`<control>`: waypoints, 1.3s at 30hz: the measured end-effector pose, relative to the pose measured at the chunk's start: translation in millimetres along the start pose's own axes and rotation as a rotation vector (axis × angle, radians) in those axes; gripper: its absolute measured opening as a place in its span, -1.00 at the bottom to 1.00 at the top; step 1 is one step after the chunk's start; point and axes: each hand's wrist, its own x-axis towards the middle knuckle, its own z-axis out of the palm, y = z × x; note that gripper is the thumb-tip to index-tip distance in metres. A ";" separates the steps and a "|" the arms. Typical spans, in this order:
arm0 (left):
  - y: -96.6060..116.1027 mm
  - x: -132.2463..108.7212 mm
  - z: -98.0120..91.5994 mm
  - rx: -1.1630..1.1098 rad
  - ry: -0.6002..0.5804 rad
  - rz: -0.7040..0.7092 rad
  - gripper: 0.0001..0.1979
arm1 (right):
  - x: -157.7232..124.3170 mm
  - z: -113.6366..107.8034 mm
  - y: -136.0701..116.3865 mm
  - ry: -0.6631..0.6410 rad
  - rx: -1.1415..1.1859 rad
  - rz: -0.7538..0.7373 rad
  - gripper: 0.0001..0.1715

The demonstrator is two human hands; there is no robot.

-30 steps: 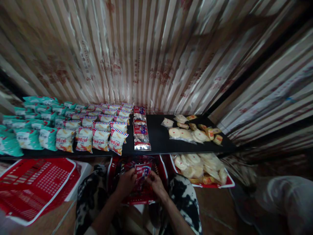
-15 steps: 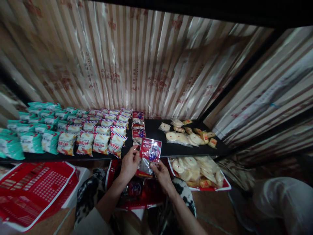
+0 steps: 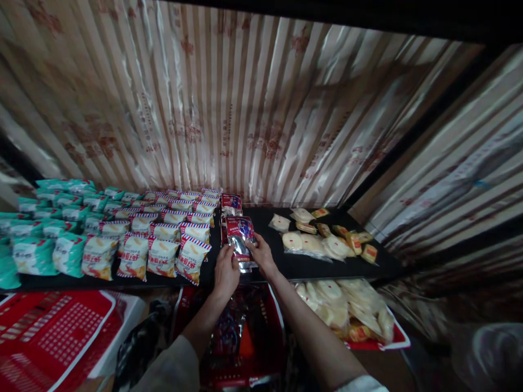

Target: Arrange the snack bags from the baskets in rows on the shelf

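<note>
A red and silver snack packet lies between my hands, over the front part of the black shelf. My left hand is closed on its lower left edge. With thumb and fingers, my right hand grips its right side. Just behind it, another red packet rests on the shelf, beside the rows of white shrimp-snack bags. Below, a red basket contains more dark red packets, partly hidden by my arms.
Teal snack bags stand in rows at the left. Clear-bagged pale round cakes and small yellow packets lie on the right. Beneath them is a box of bagged cakes. A red perforated crate sits lower left.
Both hands have moved forward with the red packet, from above the basket to the shelf. The packet now tilts back among the other red packets. The view has shifted slightly.
</note>
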 end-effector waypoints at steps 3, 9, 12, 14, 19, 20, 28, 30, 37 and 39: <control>0.3 22.4 1.9 0.059 0.005 -0.009 -0.57 | 21.5 7.1 3.0 0.017 -0.223 -0.080 -0.50; -0.3 46.2 5.2 0.211 -0.005 -0.036 -0.57 | 46.0 22.4 10.1 0.067 -0.460 -0.111 -0.50; -2.3 48.3 8.2 0.275 -0.008 -0.023 -0.55 | 48.6 28.9 13.6 0.080 -0.530 -0.114 -0.51; -3.5 47.7 9.9 0.310 -0.014 -0.023 -0.54 | 49.0 31.8 15.7 0.076 -0.564 -0.121 -0.51; -5.3 45.2 12.4 0.349 -0.021 -0.054 -0.54 | 49.6 35.1 18.5 0.070 -0.633 -0.137 -0.48; -5.5 45.1 12.7 0.356 -0.014 -0.054 -0.54 | 49.7 35.5 18.5 0.069 -0.654 -0.139 -0.47; -14.9 47.0 19.0 0.375 0.034 -0.012 -0.55 | 50.3 38.4 18.2 0.041 -0.695 -0.205 -0.50; -18.7 47.0 21.8 0.365 0.065 0.009 -0.55 | 49.8 38.4 18.0 0.038 -0.689 -0.211 -0.50; -19.9 27.0 13.0 0.229 0.187 0.105 -0.59 | 21.1 26.9 18.0 0.184 -0.437 -0.264 -0.51; -18.6 7.7 4.7 0.142 0.208 0.163 -0.64 | -0.1 20.4 20.2 0.262 -0.296 -0.248 -0.53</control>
